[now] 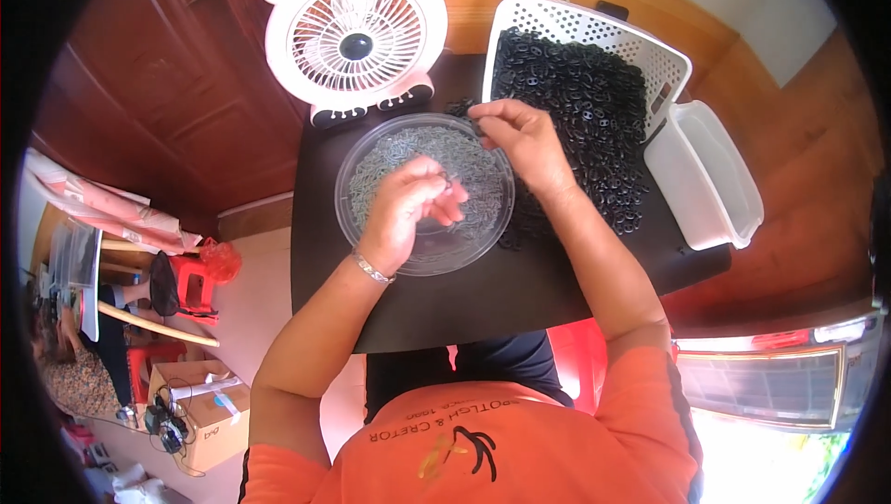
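My left hand (408, 207), with a metal bracelet at the wrist, is over a round clear tub (346, 226) of small, thin metal pieces (390, 153). Its thumb and forefinger pinch together on something tiny that I cannot make out. My right hand (526, 142) hangs over the tub's right rim, fingers closed at the tips. A small black piece (474, 112) shows at those fingertips, its shape too small to tell. Just beyond lies a big heap of black plastic pieces with holes (594, 123), spilling out of a white perforated basket (664, 54) onto the table.
A white fan shaped like an animal (357, 45) stands behind the tub. To the right of the basket is a white plastic bin (705, 179). The dark table (418, 318) ends close to my body. At far left, a cardboard box (209, 420) and red stools (195, 286) stand on the floor.
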### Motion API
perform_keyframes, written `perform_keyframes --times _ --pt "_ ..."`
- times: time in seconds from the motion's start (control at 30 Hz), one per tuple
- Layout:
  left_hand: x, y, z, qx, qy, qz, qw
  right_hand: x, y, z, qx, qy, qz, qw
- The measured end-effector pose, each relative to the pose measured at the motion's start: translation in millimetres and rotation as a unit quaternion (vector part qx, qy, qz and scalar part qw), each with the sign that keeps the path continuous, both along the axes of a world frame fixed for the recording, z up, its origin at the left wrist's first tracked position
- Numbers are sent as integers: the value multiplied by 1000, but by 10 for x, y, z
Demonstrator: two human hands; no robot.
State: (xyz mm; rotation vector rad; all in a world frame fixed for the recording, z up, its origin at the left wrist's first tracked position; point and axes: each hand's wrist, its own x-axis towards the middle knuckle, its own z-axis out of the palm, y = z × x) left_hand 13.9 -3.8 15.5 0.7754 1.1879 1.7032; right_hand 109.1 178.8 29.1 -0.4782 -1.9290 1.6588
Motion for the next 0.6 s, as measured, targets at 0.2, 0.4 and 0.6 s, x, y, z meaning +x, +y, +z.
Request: perform_keyframes --times 0.2,0.4,0.6 --pt "1 -10 15 55 -28 7 998 -19 -489 -14 -146 45 107 983" --pt "-42 -7 0 79 -48 41 995 -24 -371 -106 -143 76 117 980" --pt "-61 -20 50 64 -14 57 996 5 -300 -69 -123 40 180 975"
